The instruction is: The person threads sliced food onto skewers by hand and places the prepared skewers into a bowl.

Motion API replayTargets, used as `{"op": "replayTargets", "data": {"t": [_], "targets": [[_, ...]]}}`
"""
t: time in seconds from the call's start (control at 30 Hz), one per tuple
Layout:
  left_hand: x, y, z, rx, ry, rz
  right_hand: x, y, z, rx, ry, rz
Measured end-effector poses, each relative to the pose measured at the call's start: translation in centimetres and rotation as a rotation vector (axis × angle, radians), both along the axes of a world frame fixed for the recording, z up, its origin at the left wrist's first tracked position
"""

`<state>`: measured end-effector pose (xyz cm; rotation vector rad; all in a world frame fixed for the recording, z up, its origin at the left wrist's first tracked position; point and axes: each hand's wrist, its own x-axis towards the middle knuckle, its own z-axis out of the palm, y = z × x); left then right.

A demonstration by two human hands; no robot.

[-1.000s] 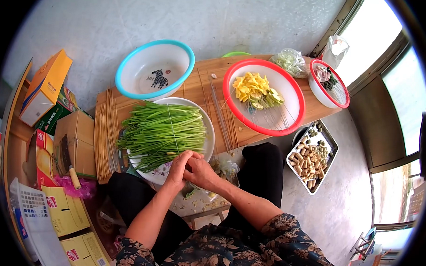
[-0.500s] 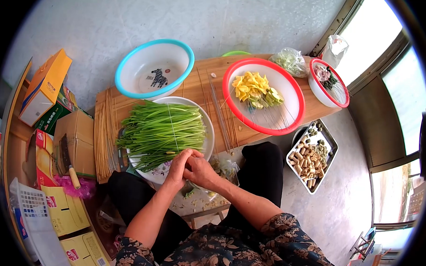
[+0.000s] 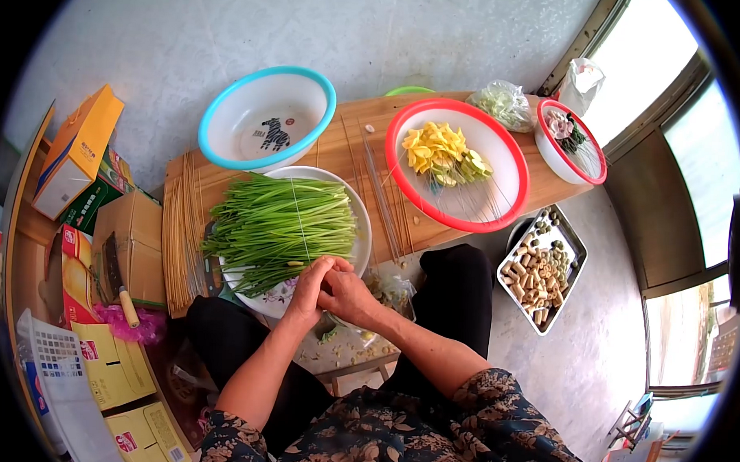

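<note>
My left hand [image 3: 309, 289] and my right hand [image 3: 350, 299] meet, fingers closed together, at the near edge of a large white plate [image 3: 363, 245]. From the fingertips of my left hand a thin, pale skewer [image 3: 299, 216] points away over a heap of green chives [image 3: 264, 219] on that plate. What the right fingers grip is hidden, as they press against the left ones. A small yellowish piece [image 3: 295, 264] shows just left of the fingertips.
Bamboo skewers [image 3: 181, 232] lie left of the plate. Behind it stands a blue-rimmed basin [image 3: 252, 117]. To the right are a red-rimmed basin [image 3: 511, 167] with yellow slices and metal skewers, a smaller red-rimmed bowl [image 3: 556, 156], and a low metal tray [image 3: 581, 259] of cut pieces. A knife [image 3: 125, 300] is at left.
Almost nothing differs. The hands stay pressed together in the same place, and the skewer keeps its direction; the view has shifted very slightly.
</note>
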<state>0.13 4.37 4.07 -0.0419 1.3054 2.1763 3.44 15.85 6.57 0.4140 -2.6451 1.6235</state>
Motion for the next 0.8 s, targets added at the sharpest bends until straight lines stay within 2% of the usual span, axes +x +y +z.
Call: {"op": "replayTargets", "data": {"t": [0.07, 0.2, 0.4, 0.5, 0.6, 0.67, 0.8], "targets": [[0.0, 0.0, 0.0, -0.014, 0.001, 0.001, 0.0, 0.0, 0.2, -0.004, -0.069, 0.008], [0.0, 0.1, -0.5, -0.021, -0.002, 0.026, 0.5, -0.5, 0.9, -0.032, -0.020, -0.087], [0.3, 0.3, 0.2, -0.056, -0.064, 0.076, 0.0, -0.2, -1.5, 0.031, 0.049, -0.057], [0.3, 0.2, 0.3, 0.004, -0.034, 0.074, -0.2, 0.0, -1.7, 0.053, -0.016, 0.022], [0.1, -0.1, -1.0, -0.102, -0.071, 0.072, -0.3, 0.0, -2.0, 0.039, -0.085, 0.034], [-0.1, -0.4, -1.0, -0.026, -0.045, 0.007, -0.6, 0.1, -2.1, 0.047, 0.077, 0.068], [0.1, -0.4, -0.4, -0.045, -0.052, 0.028, -0.3, 0.0, -1.3, -0.011, -0.004, 0.031]]}}
